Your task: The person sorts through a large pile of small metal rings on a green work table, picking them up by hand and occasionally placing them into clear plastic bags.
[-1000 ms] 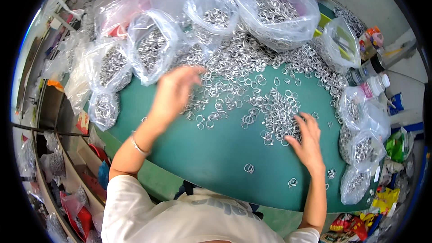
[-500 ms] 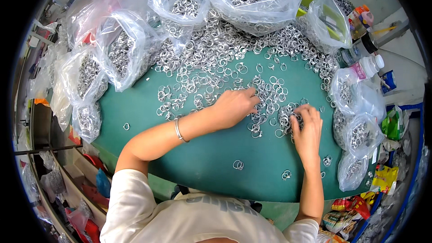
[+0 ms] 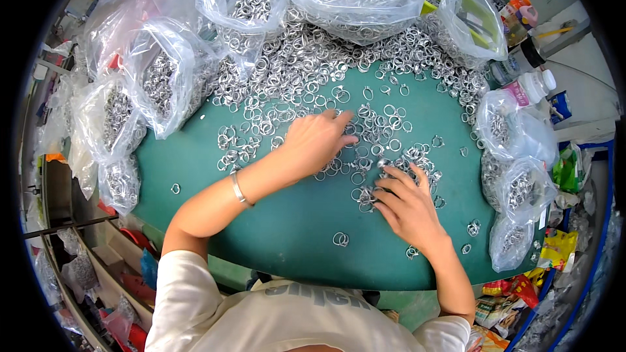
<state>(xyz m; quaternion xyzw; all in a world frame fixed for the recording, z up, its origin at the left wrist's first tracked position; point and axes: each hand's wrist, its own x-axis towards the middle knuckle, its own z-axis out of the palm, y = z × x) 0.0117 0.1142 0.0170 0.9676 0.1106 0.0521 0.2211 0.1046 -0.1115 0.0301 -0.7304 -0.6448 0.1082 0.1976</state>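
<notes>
Many silver-coloured rings (image 3: 375,124) lie scattered over a green tabletop (image 3: 280,228). My left hand (image 3: 318,143) hovers at the near edge of this scatter, thumb and forefinger apart, with nothing visible between them. The other fingers are partly hidden under the palm. To its right, my right hand (image 3: 409,207) reaches over a small cluster of rings (image 3: 424,156) with fingers spread and bent. Its fingertips touch or nearly touch some rings (image 3: 363,197) beside them. A silver bangle (image 3: 238,188) circles my left wrist.
A large heap of rings (image 3: 287,58) banks up at the far side. Clear plastic bags of rings (image 3: 160,81) line the left, back and right edges. Small groups of rings (image 3: 340,239) lie near the front. Bottles (image 3: 531,88) stand at the right, above packets (image 3: 561,248).
My right hand has moved left and its fingers have spread from the bunch of rings they were closed around. My left hand has shifted left and its thumb and forefinger have parted.
</notes>
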